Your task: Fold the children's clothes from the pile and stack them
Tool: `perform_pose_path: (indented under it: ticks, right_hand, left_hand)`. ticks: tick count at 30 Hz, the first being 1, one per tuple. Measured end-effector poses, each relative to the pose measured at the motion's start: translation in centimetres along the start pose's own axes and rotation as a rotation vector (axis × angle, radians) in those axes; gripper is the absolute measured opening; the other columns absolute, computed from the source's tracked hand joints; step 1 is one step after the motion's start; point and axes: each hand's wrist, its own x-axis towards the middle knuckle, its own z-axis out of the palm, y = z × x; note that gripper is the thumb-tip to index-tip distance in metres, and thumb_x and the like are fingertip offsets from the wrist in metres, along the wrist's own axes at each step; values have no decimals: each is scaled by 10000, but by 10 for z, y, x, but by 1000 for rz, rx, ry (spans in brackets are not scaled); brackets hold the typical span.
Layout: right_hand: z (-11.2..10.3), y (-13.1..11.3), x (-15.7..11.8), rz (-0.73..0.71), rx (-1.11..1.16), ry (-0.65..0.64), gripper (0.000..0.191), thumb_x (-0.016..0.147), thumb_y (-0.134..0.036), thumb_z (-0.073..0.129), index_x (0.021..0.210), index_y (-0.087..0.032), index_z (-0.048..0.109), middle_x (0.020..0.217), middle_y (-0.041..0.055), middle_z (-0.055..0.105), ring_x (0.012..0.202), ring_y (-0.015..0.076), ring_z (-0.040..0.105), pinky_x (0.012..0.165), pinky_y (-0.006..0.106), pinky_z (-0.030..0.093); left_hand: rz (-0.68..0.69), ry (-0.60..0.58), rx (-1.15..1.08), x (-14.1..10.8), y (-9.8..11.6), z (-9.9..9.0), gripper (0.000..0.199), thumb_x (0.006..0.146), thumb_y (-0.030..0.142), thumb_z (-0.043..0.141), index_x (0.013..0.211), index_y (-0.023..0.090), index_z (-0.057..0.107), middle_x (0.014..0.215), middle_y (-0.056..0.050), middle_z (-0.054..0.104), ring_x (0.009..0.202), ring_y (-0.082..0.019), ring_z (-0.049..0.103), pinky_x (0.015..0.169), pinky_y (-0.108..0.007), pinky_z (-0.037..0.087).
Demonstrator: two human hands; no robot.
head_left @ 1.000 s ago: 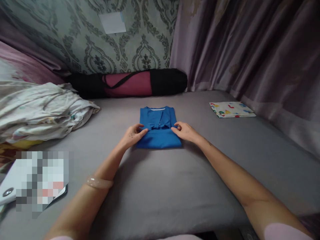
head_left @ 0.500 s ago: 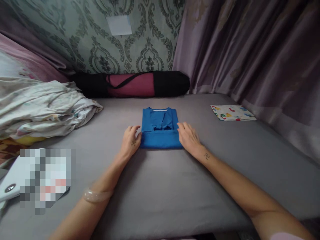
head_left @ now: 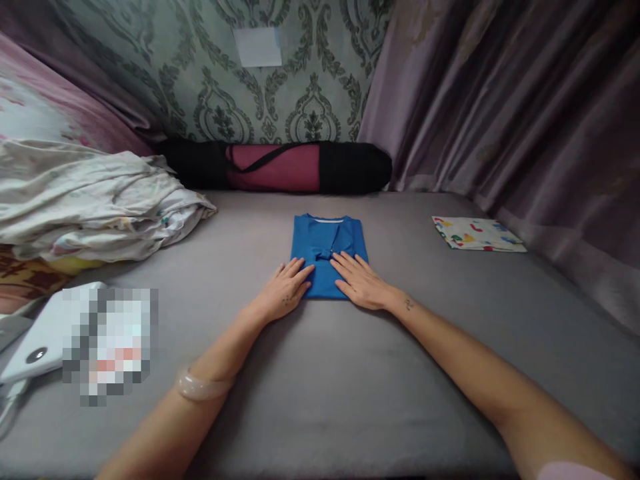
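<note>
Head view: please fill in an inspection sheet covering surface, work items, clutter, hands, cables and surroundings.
Surface: flat, covered in plain gray cloth.
Work items: folded blue fabric garment with white neckline strip, lying flat.
Clutter: crumpled off-white patterned cloth, left; folded white cloth with multicoloured print, right; flat white rounded-corner object, near left, partly pixelated.
Hands: left hand and right hand palm-down, fingers extended over the garment's near part.
Cables: apparent white cable, lower left; connection unclear.
Surroundings: long black-and-maroon fabric bag, green-gray patterned wallpaper, shiny purple fabric curtain.
</note>
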Motion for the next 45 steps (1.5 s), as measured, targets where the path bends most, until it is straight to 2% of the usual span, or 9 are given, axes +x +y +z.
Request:
perform_pose_path:
  ticks: [5, 10, 19, 26, 31, 35, 38, 42, 45]
  right_hand:
    - [-6, -8, 3, 3, 14, 9, 624, 987, -495, 163, 1519, -172, 208, 1585, 73, 150, 1460, 240, 85, 1176, 513, 84]
    - [-8, -33, 24, -156, -28, 35, 593, 993, -455, 191, 1511, -171, 236, 1579, 74, 181, 1459, 233, 109, 1177, 509, 68]
    - [4, -58, 65, -298, 29, -47, 582, 992, -409, 225, 1501, -129, 258, 1571, 85, 211, 1460, 220, 94, 1182, 465, 68]
    - [3, -79, 54, -327, 65, -21, 579, 990, -388, 258, 1505, -125, 238, 1573, 100, 202, 1461, 230, 78, 1178, 497, 37]
    - [3, -93, 47, -332, 160, -88, 562, 993, -375, 256, 1507, -148, 241, 1564, 102, 236, 1455, 225, 129, 1180, 486, 79]
    - [-5, -88, 35, -239, 191, -28, 591, 1003, -412, 189, 1518, -120, 186, 1583, 89, 162, 1461, 187, 73, 1192, 418, 83]
    - [-5, -79, 17, -31, 97, 95, 662, 990, -473, 213, 1507, -59, 200, 1580, 137, 130, 1463, 229, 51, 1190, 437, 67]
    - [5, -60, -6, 301, -2, 158, 759, 962, -530, 255, 1487, 16, 214, 1565, 203, 113, 1456, 297, 55, 1180, 472, 102]
    - [8, -48, -15, 375, 21, 97, 788, 952, -566, 233, 1483, 17, 233, 1558, 211, 147, 1451, 303, 99, 1174, 463, 150]
  left_hand:
    - [-114, 220, -239, 6, -12, 0, 420, 963, 286, 314, 1312, 175, 520, 1424, -112, 486, 1363, -241, 386, 1129, -468, 305]
    - [-308, 421, -400, 8, -23, -5, 399, 921, 190, 321, 1230, 147, 572, 1259, -116, 623, 1179, -222, 574, 1039, -407, 431]
    - [-356, 550, -416, 7, -27, -5, 390, 878, 145, 362, 1184, 150, 603, 1153, -99, 672, 1081, -211, 616, 987, -392, 465]
    - [-362, 556, -419, 7, -26, -7, 388, 883, 157, 349, 1171, 131, 606, 1090, -104, 685, 1001, -199, 640, 944, -367, 483]
    - [-346, 611, -420, 7, -29, -6, 363, 888, 185, 350, 1129, 151, 618, 1105, -87, 684, 1041, -194, 631, 957, -355, 479]
    - [-271, 588, -395, 6, -25, -6, 327, 903, 219, 375, 1108, 158, 623, 1068, -83, 698, 991, -188, 648, 919, -343, 499]
    - [-143, 507, -371, 3, -16, -8, 287, 922, 272, 414, 1080, 185, 636, 1041, -72, 708, 943, -181, 661, 891, -327, 514]
    - [61, 349, -307, 1, -8, -8, 321, 949, 377, 423, 1113, 195, 631, 1163, -99, 670, 1110, -212, 614, 992, -365, 470]
    - [130, 227, -210, -1, -7, -7, 462, 907, 508, 488, 1203, 170, 597, 1313, -149, 575, 1226, -261, 539, 1050, -418, 424]
